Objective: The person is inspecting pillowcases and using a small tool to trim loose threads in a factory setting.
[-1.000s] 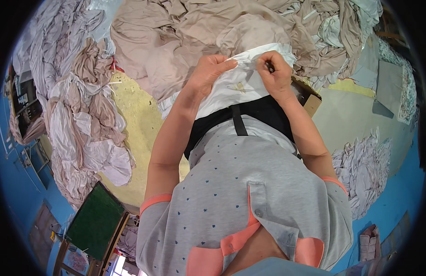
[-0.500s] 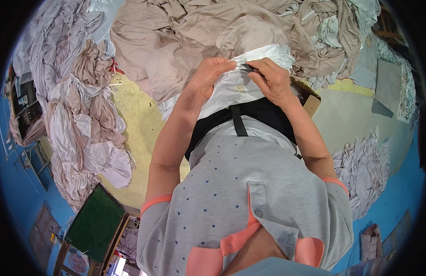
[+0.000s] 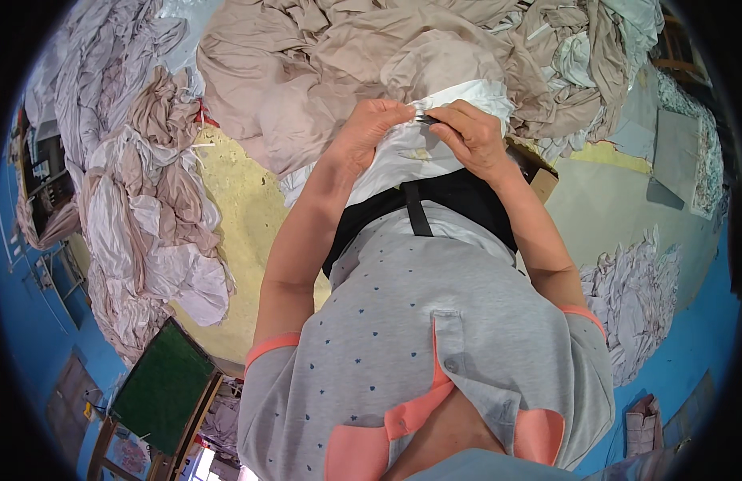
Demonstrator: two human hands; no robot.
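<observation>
White cloth (image 3: 397, 152) lies bunched over my lap and joins a large heap of beige fabric (image 3: 307, 48) in front of me. My left hand (image 3: 366, 133) is closed, pinching an edge of the white cloth between thumb and fingers. My right hand (image 3: 477, 140) is closed round small dark metal thread snips (image 3: 425, 119), mostly hidden by the fingers. The snips' tip meets the cloth edge right beside my left fingertips. A faint yellowish patch shows on the white cloth below the hands.
Crumpled beige and white cloth (image 3: 179, 208) piles up on the left, beside a worn yellow surface (image 3: 243, 192). A cardboard box (image 3: 542, 183) stands right of my lap. Pale gathered fabric (image 3: 631, 305) lies at the right, and a green board (image 3: 164, 386) at lower left.
My two hands have come slightly closer together at the cloth edge, and the snips show less between the fingers. The cloth heaps look the same.
</observation>
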